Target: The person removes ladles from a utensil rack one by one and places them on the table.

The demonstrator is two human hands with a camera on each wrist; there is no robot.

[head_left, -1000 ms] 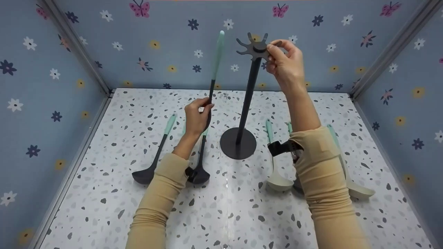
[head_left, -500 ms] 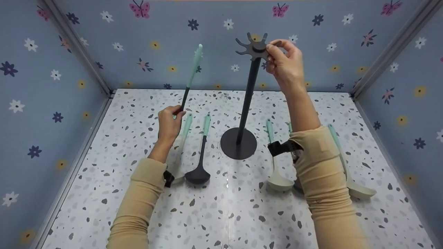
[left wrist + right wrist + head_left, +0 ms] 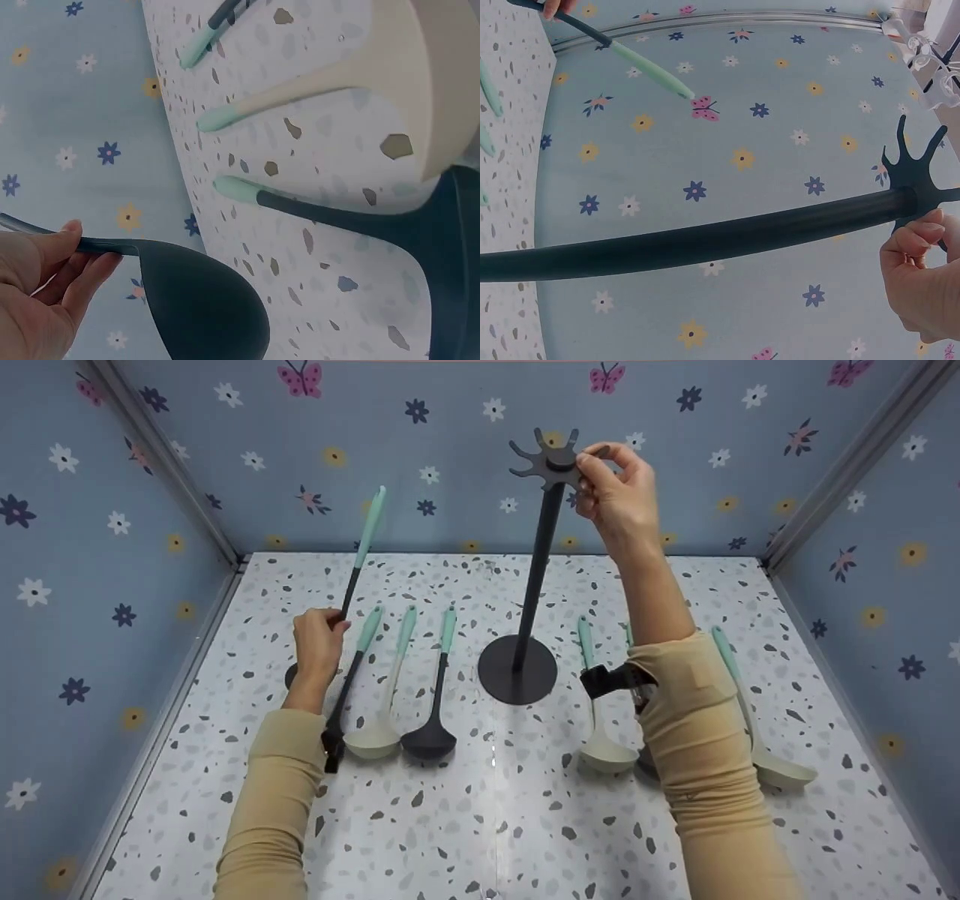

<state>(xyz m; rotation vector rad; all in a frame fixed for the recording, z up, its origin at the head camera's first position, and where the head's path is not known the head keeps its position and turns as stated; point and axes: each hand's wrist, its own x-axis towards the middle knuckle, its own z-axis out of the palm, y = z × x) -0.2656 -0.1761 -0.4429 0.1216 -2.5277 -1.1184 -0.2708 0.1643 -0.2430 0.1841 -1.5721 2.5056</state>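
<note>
My left hand point(image 3: 319, 649) pinches the dark shaft of a ladle point(image 3: 367, 529) with a mint-green handle. That handle points up and away. In the left wrist view the ladle's dark bowl point(image 3: 206, 300) hangs just beyond the fingers; in the head view the hand mostly covers it. With thumb and fingers, my right hand point(image 3: 621, 499) grips one hook at the top of a black utensil stand point(image 3: 540, 570), which leans slightly on its round base. Beside the left hand lie a black ladle point(image 3: 349, 679), a cream ladle point(image 3: 373, 741) and another black ladle point(image 3: 429, 741).
Right of the stand lie a cream ladle point(image 3: 607, 756), a dark one point(image 3: 646, 766) partly behind the right sleeve, and another cream ladle point(image 3: 784, 771). Flower-patterned walls point(image 3: 450, 525) enclose the speckled tabletop point(image 3: 487, 825) at the back and sides.
My left hand has carried the held ladle leftward and lower, away from the stand, uncovering the ladles on the table's left. The right hand keeps its hold on the stand's hook.
</note>
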